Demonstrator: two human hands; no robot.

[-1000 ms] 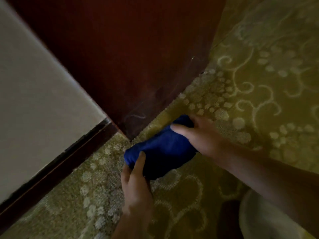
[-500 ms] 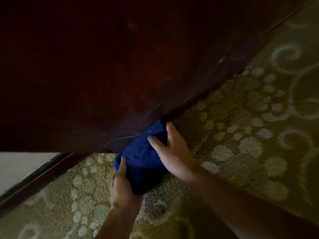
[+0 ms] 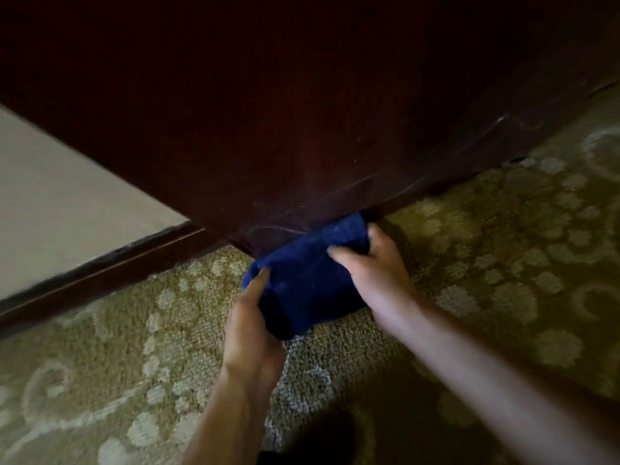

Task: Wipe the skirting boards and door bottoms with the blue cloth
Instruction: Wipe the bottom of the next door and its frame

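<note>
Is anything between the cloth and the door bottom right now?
Nothing visible. The cloth is already pressed against the door at its lower edge, held by the left hand and right hand, on the carpet.

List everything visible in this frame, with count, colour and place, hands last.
cloth: one, blue, bunched on the carpet against the door's bottom edge
door: one, dark red-brown, fills the top
skirting: one strip, dark brown, foot of the wall at left
wall: one, off-white, left
carpet: one, olive with pale scrolls, floor
left hand: one, grips the cloth's near left end
right hand: one, grips the cloth's right side
</note>
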